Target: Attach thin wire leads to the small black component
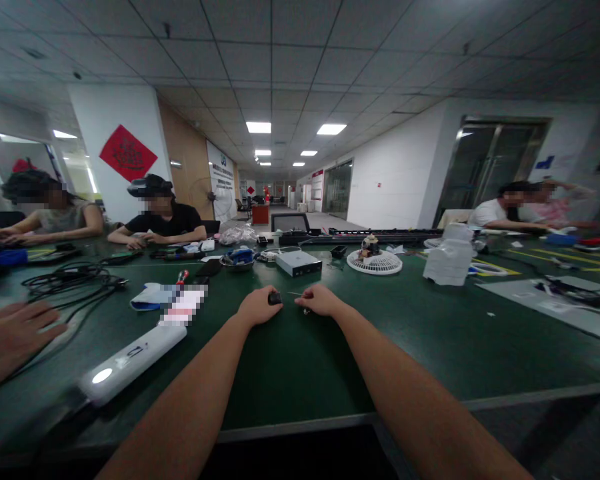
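My hands rest close together on the green workbench (300, 360) near the middle of the view. My left hand (255, 307) pinches a small black part (275, 299) at its fingertips. A thin metal pin (291, 293) sticks out from the fingers of my right hand (323, 300) toward that part, and the two are very close. Just under my right fingers lies a tiny silver piece (306, 311). Another person's hand (15, 337) lies at the far left, apart from mine.
A white power bank (130, 363) and a tangle of black cables (70, 283) lie to my left. Ahead stand a grey metal box (299, 263), a bowl with blue items (237, 261), a white fan (375, 263) and a plastic jug (450, 257). Several people sit along the bench.
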Demonstrator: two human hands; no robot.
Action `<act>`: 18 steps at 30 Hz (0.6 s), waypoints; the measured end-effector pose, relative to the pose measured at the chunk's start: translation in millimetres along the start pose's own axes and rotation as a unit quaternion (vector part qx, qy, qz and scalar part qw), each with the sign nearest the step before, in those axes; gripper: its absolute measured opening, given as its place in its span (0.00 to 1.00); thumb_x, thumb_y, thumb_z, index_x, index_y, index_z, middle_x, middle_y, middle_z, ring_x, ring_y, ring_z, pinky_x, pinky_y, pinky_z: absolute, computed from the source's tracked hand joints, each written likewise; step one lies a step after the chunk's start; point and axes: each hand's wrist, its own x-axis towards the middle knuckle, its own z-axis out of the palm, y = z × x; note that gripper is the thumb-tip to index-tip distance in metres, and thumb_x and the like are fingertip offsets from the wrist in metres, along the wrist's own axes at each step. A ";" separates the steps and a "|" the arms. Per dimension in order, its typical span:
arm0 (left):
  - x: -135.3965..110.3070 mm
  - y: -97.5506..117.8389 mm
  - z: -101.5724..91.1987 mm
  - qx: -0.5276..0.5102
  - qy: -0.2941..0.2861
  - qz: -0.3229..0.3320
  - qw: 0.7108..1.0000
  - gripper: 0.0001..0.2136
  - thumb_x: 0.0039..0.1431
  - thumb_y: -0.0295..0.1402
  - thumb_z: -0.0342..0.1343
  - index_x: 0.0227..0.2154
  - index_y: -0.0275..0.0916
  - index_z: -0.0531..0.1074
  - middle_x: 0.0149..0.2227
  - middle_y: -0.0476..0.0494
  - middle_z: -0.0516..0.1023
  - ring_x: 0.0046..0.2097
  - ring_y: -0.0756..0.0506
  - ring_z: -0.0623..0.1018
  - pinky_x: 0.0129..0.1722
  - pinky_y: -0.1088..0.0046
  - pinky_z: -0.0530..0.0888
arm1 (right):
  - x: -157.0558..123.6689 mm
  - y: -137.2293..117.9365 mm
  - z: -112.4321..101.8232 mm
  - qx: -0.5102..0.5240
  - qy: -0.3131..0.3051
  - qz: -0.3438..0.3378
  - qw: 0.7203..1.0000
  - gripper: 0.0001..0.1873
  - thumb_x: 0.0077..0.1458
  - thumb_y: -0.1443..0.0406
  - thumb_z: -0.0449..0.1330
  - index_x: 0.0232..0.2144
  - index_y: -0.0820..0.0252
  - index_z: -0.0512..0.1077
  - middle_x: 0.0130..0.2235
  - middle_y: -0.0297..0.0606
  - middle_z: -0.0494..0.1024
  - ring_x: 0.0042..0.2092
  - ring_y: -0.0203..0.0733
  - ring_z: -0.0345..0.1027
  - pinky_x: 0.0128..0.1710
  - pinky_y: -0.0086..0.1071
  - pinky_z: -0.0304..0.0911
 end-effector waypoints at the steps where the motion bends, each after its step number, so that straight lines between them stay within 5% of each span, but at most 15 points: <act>1: -5.2 1.1 -6.5 -0.003 -0.004 -0.002 1.000 0.16 0.52 0.42 0.58 0.43 0.43 0.72 0.43 0.42 0.79 0.44 0.41 0.78 0.42 0.68 0.72 | 0.5 -1.2 -0.3 -0.012 0.007 0.006 1.000 0.18 0.58 0.55 0.56 0.33 0.61 0.79 0.28 0.36 0.78 0.31 0.36 0.68 0.29 0.26 0.56; 4: -41.3 -22.1 -48.5 -0.035 -0.006 -0.011 0.999 0.16 0.50 0.44 0.60 0.41 0.44 0.73 0.43 0.44 0.80 0.45 0.42 0.78 0.44 0.70 0.72 | 1.8 -5.1 -4.2 -0.031 0.002 0.010 0.999 0.20 0.61 0.56 0.52 0.34 0.61 0.80 0.30 0.38 0.79 0.33 0.38 0.69 0.31 0.27 0.56; 9: -114.5 -130.0 -125.1 -0.047 -0.019 -0.011 0.999 0.17 0.48 0.52 0.55 0.39 0.53 0.75 0.51 0.54 0.77 0.56 0.42 0.73 0.53 0.63 0.70 | -5.6 -9.5 -16.7 -0.057 -0.020 0.004 0.998 0.15 0.61 0.61 0.53 0.35 0.60 0.79 0.37 0.41 0.80 0.39 0.42 0.71 0.36 0.29 0.58; 12: -124.1 -167.0 -124.3 -0.052 -0.025 0.017 0.998 0.16 0.52 0.50 0.54 0.42 0.56 0.74 0.53 0.56 0.75 0.57 0.46 0.72 0.54 0.67 0.69 | -10.9 -12.5 -19.5 -0.055 -0.058 0.000 0.997 0.14 0.58 0.58 0.57 0.36 0.60 0.79 0.37 0.41 0.80 0.38 0.42 0.72 0.34 0.28 0.60; 18: -117.1 -162.4 -103.5 -0.035 -0.020 0.011 0.999 0.16 0.54 0.47 0.51 0.43 0.54 0.75 0.54 0.57 0.74 0.57 0.45 0.72 0.56 0.66 0.67 | -8.7 -7.5 -14.1 -0.028 -0.115 0.003 0.993 0.14 0.44 0.58 0.68 0.34 0.59 0.78 0.34 0.37 0.80 0.34 0.40 0.72 0.30 0.28 0.60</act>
